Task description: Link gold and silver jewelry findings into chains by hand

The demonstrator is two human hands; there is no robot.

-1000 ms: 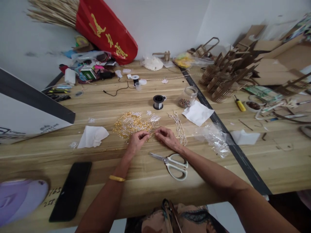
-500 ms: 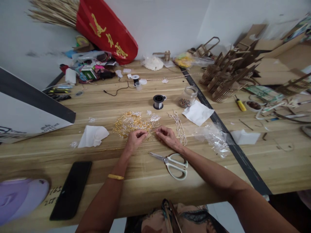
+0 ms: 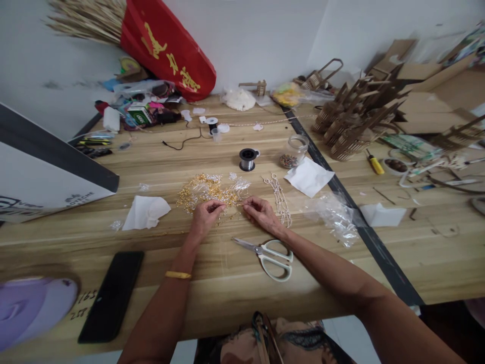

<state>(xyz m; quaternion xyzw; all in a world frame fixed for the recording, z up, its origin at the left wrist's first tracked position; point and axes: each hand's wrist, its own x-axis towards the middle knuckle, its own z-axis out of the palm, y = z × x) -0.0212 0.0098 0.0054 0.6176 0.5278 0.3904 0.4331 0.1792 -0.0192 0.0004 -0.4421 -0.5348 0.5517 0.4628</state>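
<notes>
My left hand (image 3: 206, 216) is closed in a pinch at the near edge of a pile of gold and clear beaded pieces (image 3: 206, 189). My right hand (image 3: 261, 213) also pinches, a short gap to the right. A thin gold beaded chain (image 3: 229, 217) runs between the two hands, low over the table; its ends are hidden by my fingers. Just below the hands lie scissors (image 3: 261, 250) with pale handles, their blades pointing left. Beside my right hand rest several pale beaded strands (image 3: 280, 199).
Behind the pile stand a wire spool (image 3: 247, 160) and a glass jar (image 3: 294, 151) with beads. White papers (image 3: 309, 176) and a clear plastic bag (image 3: 337, 220) lie to the right. A black phone (image 3: 111, 296) is at the near left; small woven baskets (image 3: 352, 121) crowd the back right.
My left hand has shifted slightly left, widening the gap between the hands, where more of the gold chain shows. My right hand has barely moved.
</notes>
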